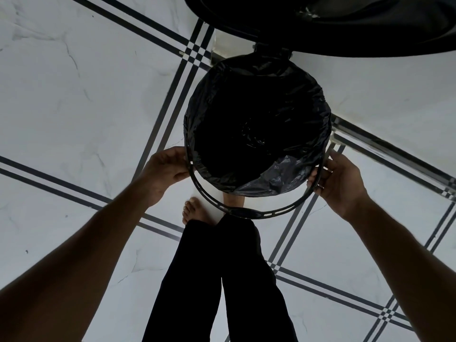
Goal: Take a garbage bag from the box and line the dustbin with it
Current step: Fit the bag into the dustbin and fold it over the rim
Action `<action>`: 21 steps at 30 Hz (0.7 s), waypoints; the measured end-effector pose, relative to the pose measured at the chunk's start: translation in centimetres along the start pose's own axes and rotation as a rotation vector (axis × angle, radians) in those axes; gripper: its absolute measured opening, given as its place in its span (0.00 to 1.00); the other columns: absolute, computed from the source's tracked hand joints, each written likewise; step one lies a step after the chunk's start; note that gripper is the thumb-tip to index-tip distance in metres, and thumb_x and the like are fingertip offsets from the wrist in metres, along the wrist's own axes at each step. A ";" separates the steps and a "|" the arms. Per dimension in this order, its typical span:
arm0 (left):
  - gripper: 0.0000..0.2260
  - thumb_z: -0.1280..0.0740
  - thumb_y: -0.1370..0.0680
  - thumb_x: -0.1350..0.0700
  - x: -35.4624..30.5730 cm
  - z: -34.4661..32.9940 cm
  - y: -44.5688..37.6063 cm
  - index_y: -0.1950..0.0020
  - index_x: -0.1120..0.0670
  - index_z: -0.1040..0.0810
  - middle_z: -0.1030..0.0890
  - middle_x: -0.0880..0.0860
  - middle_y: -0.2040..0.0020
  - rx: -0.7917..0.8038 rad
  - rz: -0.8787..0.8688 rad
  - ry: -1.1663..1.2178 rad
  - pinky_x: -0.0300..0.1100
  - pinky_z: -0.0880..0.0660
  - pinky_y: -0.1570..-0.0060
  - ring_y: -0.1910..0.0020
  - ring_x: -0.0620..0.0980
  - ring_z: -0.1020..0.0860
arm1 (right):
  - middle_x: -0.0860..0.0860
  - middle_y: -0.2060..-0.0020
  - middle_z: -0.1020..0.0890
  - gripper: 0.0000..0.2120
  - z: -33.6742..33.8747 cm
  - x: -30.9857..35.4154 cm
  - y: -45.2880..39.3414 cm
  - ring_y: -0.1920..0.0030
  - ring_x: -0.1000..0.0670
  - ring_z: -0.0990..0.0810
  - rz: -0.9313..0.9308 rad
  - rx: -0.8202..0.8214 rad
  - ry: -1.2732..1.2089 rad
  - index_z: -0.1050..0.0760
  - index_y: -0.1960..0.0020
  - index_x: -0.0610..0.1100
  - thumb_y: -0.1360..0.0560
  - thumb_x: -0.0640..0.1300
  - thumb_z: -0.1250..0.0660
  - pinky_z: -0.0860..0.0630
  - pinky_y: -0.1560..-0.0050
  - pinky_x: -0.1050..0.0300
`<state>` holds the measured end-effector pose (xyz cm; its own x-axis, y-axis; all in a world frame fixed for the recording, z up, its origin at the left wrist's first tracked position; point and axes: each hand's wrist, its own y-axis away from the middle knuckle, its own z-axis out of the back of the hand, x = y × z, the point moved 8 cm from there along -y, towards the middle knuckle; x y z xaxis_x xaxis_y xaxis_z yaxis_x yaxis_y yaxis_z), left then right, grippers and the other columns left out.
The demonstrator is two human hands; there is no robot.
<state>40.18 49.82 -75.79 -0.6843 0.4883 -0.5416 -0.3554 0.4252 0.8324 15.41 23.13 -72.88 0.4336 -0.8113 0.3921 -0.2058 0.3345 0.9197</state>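
I look straight down into a round black dustbin [190,134] on the floor. A black garbage bag [278,178] lines its inside and folds over the rim. A thin black ring with slots [256,214] hangs tilted at the near side of the bin. My left hand [165,169] grips this ring on the left and my right hand [338,178] grips it on the right. The bin's open lid [345,28] stands up at the far side. No box is in view.
The floor is white marble tile with black striped lines [158,134]. My legs in dark trousers [222,280] and a bare foot [195,211] stand just in front of the bin.
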 end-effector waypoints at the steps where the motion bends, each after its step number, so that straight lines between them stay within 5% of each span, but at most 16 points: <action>1: 0.17 0.37 0.24 0.75 0.0 0.0 -0.1 0.48 0.56 0.19 0.15 0.52 0.58 0.008 0.005 0.000 0.39 0.18 0.52 0.55 0.49 0.17 | 0.48 0.67 0.21 0.15 0.1 0.0 0.1 0.66 0.49 0.22 -0.006 0.000 -0.009 0.23 0.56 0.45 0.20 0.54 0.40 0.23 0.63 0.58; 5: 0.14 0.41 0.20 0.68 -0.2 -0.4 -0.2 0.41 0.56 0.21 0.15 0.53 0.51 0.057 0.066 0.205 0.44 0.18 0.47 0.51 0.51 0.16 | 0.48 0.65 0.21 0.17 0.4 -0.3 0.3 0.65 0.50 0.21 -0.063 0.011 -0.056 0.22 0.54 0.44 0.20 0.56 0.40 0.23 0.63 0.61; 9: 0.12 0.41 0.21 0.56 -0.4 -0.6 0.0 0.51 0.55 0.16 0.16 0.53 0.50 0.075 0.153 0.508 0.47 0.21 0.45 0.51 0.53 0.17 | 0.50 0.65 0.20 0.16 0.3 -0.3 -0.1 0.64 0.51 0.21 -0.107 0.036 -0.115 0.20 0.55 0.43 0.21 0.54 0.38 0.21 0.60 0.61; 14: 0.09 0.39 0.21 0.60 -0.8 -1.2 -0.4 0.50 0.54 0.19 0.17 0.50 0.52 0.110 0.125 0.401 0.42 0.20 0.49 0.52 0.48 0.19 | 0.51 0.63 0.19 0.11 0.1 0.7 -0.8 0.63 0.52 0.21 -0.084 0.075 -0.086 0.17 0.58 0.46 0.22 0.50 0.33 0.24 0.53 0.57; 17: 0.10 0.40 0.22 0.63 -1.5 -1.6 -0.8 0.53 0.52 0.20 0.18 0.48 0.55 0.137 0.104 0.276 0.39 0.21 0.52 0.55 0.46 0.20 | 0.50 0.58 0.18 0.05 0.0 1.0 -1.2 0.59 0.51 0.21 -0.064 0.113 -0.054 0.20 0.50 0.45 0.22 0.45 0.33 0.22 0.54 0.57; 21: 0.10 0.40 0.21 0.61 -1.9 -1.2 -0.9 0.55 0.51 0.21 0.18 0.49 0.56 0.088 0.076 0.189 0.41 0.20 0.54 0.56 0.47 0.19 | 0.49 0.60 0.19 0.05 -0.2 1.1 -1.1 0.63 0.52 0.23 -0.087 0.114 -0.105 0.20 0.52 0.42 0.22 0.40 0.35 0.20 0.61 0.60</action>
<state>41.00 47.56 -75.42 -0.8173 0.3736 -0.4388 -0.2467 0.4613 0.8523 16.30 21.99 -73.46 0.3615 -0.8826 0.3007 -0.2716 0.2089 0.9395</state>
